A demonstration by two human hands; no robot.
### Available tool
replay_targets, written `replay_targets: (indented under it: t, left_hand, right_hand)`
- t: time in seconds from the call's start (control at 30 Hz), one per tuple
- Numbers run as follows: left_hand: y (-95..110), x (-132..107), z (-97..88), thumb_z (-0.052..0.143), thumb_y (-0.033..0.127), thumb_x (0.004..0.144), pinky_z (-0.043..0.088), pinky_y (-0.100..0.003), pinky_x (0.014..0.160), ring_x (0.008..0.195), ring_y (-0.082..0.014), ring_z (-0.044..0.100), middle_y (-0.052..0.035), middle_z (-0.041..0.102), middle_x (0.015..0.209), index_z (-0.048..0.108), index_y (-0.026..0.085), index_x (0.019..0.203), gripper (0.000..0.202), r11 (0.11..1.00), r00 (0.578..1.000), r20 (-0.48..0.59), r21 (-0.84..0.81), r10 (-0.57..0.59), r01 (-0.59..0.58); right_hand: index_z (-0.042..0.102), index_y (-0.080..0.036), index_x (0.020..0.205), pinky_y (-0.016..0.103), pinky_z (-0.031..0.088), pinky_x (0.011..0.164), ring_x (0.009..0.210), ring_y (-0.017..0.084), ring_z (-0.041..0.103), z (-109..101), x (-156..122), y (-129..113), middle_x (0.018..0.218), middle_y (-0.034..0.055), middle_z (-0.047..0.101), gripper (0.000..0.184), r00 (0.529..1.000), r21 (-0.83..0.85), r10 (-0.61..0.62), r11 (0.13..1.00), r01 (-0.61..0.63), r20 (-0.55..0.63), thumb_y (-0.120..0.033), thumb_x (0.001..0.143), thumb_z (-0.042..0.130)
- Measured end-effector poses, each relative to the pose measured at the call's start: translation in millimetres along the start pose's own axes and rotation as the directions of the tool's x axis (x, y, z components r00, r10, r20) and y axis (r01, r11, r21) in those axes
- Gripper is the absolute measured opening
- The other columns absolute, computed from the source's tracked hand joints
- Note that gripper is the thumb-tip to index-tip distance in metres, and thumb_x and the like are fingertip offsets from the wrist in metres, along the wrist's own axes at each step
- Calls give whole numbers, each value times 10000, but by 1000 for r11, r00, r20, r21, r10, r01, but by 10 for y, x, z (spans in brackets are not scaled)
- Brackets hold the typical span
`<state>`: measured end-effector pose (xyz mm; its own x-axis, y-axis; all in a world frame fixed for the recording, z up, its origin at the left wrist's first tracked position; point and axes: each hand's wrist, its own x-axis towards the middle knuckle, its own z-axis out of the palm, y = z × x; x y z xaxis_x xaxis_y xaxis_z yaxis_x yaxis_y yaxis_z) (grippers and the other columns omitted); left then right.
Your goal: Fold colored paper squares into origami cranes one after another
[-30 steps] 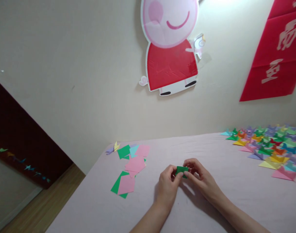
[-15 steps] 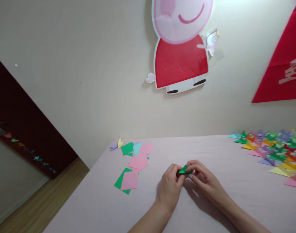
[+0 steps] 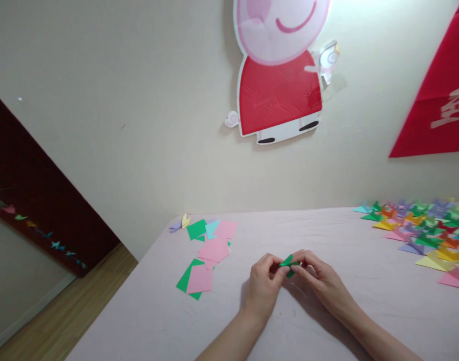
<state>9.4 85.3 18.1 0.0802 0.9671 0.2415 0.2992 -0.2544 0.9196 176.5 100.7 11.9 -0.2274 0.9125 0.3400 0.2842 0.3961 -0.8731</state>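
our green paper (image 3: 287, 260) opens from its flat fold
a second ago it is a flat rectangle; now one part lifts, so we judge this fold unfinished. it sits between our left hand (image 3: 264, 282) and right hand (image 3: 316, 276), fingers of both clamped on its two sides, over the pale cloth (image 3: 158, 321).

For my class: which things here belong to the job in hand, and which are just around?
Belonging:
green paper, pinched by left hand and right hand
loose sheets, probably
folded paper shapes, probably

Just around, on the wall:
pig cutout
red banner
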Motion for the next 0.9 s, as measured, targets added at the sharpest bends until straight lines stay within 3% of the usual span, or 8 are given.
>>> replay_targets:
  t: [0.37,0.47,0.53,0.63,0.7,0.9]
  left_hand:
    - [25,-13,11,593,250,853,378,-246,643,661,-138,514,28,583,688,604,191,713,152,1000,1000,-11,-9,-26,26]
    - [-6,-7,22,588,278,851,369,-241,630,654,-134,498,29,569,682,587,189,711,165,998,999,-22,-55,-42,41]
    - [-32,-1,26,583,306,852,370,-238,618,643,-132,486,31,552,671,580,188,720,177,992,998,-23,-114,-60,57]
    - [-58,8,29,578,340,842,365,-235,593,617,-129,468,37,522,641,559,190,718,196,978,996,-9,-192,-89,86]
    - [-64,11,30,567,346,838,360,-234,588,608,-126,458,40,511,634,547,192,715,198,973,995,8,-207,-100,99]
    - [-14,-21,33,540,317,831,323,-234,578,608,-122,416,51,464,625,520,202,697,178,989,993,22,-89,-116,118]
  right_hand:
    - [615,-226,770,304,464,695,727,191,582,21,-5,-14,755,19,634,212,999,21,31,999,-30,-22,-418,852,579]
    - [578,-230,908,284,460,658,694,172,561,49,-9,42,755,-8,601,235,995,93,84,993,-78,-59,-445,825,625]
    - [569,-228,969,268,446,611,655,161,546,60,-9,61,730,-21,580,299,992,146,125,982,-122,-18,-496,839,602]
    - [611,-210,826,251,404,562,599,141,491,52,-5,43,658,-32,539,348,986,134,156,978,-163,59,-547,873,538]
    - [617,-203,747,246,383,548,581,131,456,38,-3,13,628,-39,510,379,986,115,162,979,-166,43,-551,873,538]
    - [620,-212,793,244,386,524,553,132,468,25,-17,-11,608,-46,519,347,983,129,186,974,-183,-5,-544,859,545]
